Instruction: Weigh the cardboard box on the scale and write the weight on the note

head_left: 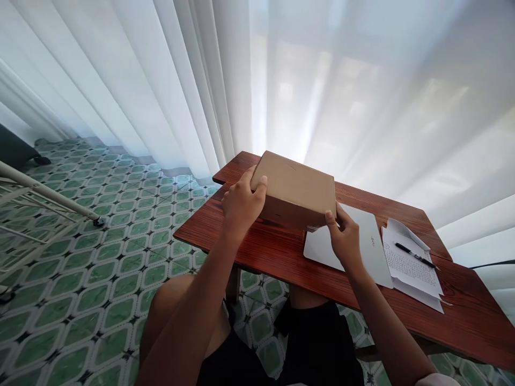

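Observation:
A closed brown cardboard box [298, 181] is held in both hands over the reddish wooden table [257, 246]. My left hand [243, 201] grips its left end, thumb on the near top edge and the other fingers partly hidden behind. At the right near corner, my right hand [344, 234] closes on the box, thumb on the front face. The box is slightly tilted. Below and right of it lies a silver closed laptop [362, 236], partly covered by the right hand and the box.
Right of the laptop, handwritten papers [414, 271] lie with a black pen [416, 255] on top. White curtains [281, 69] hang behind the table. A white metal rack [44, 198] on wheels stands at the left on the green tiled floor [88, 257].

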### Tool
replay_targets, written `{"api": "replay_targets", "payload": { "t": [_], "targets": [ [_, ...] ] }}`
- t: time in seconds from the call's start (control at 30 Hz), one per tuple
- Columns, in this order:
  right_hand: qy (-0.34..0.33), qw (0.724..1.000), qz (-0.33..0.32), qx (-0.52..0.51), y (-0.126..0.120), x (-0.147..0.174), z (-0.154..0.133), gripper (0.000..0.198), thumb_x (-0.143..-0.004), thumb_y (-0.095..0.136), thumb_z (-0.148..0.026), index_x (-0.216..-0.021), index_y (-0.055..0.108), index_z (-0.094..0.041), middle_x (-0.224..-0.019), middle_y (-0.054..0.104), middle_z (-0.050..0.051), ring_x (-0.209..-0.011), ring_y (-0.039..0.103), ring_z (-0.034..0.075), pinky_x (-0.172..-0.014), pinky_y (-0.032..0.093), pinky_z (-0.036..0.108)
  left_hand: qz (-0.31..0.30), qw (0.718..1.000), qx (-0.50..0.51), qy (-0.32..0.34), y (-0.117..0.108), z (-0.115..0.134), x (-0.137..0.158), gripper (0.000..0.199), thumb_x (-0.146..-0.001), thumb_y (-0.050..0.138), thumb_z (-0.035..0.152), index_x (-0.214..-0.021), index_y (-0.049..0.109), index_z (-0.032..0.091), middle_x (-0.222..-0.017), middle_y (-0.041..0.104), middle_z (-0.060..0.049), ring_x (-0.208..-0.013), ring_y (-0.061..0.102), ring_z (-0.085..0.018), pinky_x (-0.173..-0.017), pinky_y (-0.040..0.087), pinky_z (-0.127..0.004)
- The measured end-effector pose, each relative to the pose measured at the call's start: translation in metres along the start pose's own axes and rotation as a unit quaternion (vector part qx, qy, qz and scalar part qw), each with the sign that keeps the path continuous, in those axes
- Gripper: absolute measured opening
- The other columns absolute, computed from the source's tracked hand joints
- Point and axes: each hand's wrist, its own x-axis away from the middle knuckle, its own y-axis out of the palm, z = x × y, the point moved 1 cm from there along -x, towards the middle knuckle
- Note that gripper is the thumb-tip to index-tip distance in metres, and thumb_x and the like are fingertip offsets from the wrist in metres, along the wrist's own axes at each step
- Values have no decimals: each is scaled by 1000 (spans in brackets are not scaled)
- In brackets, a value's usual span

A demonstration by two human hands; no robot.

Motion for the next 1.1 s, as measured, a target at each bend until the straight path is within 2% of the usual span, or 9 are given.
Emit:
{"api": "replay_targets", "payload": {
  "t": [0.1, 0.4, 0.6, 0.83, 1.0, 1.1],
  "targets": [
    [4, 1000, -12, -11, 11, 0, 3, 64, -90, 61, -60, -141, 58, -22, -143, 58, 9, -131, 56, 32, -106, 52, 50, 1, 1000, -5, -16, -4, -8, -2, 56, -95, 42, 49, -146, 52, 28, -133, 63, -11, -123, 56, -41, -101, 44, -56],
    [18, 999, -41, -29, 28, 5, 15, 62, -91, 61, -58, -141, 57, -22, -145, 56, 8, -132, 56, 30, -108, 51, 48, 7, 1000, -22, -21, 0, -29, -4, 55, -95, 42, 47, -144, 54, 25, -131, 64, -11, -121, 57, -41, -103, 43, -56],
    [16, 999, -42, -12, 31, 9, 24, 61, -91, 61, -57, -141, 58, -20, -143, 57, 9, -133, 54, 30, -112, 46, 49, 1, 999, -37, -17, 6, -38, -6, 55, -95, 42, 47, -143, 55, 25, -132, 64, -11, -124, 56, -40, -107, 40, -56],
    [36, 998, -45, -3, 31, 12, 30, 64, -88, 62, -61, -139, 60, -22, -145, 56, 9, -135, 52, 33, -111, 47, 51, -10, 998, -53, -15, 12, -44, -10, 53, -94, 44, 45, -141, 56, 26, -132, 64, -8, -125, 57, -36, -108, 41, -52],
    [41, 997, -60, -1, 30, 14, 29, 68, -87, 63, -63, -141, 58, -21, -145, 56, 10, -132, 55, 35, -105, 52, 52, -12, 998, -54, -2, 13, -45, -12, 52, -94, 45, 43, -142, 56, 23, -133, 64, -9, -126, 56, -36, -109, 41, -51],
    [42, 997, -60, 0, 30, 14, 30, 67, -87, 64, -61, -141, 58, -22, -145, 55, 9, -132, 55, 34, -108, 50, 52, -14, 998, -61, -4, 13, -45, -12, 52, -95, 44, 40, -142, 55, 23, -133, 64, -9, -125, 57, -36, -107, 42, -52]
  ]
}}
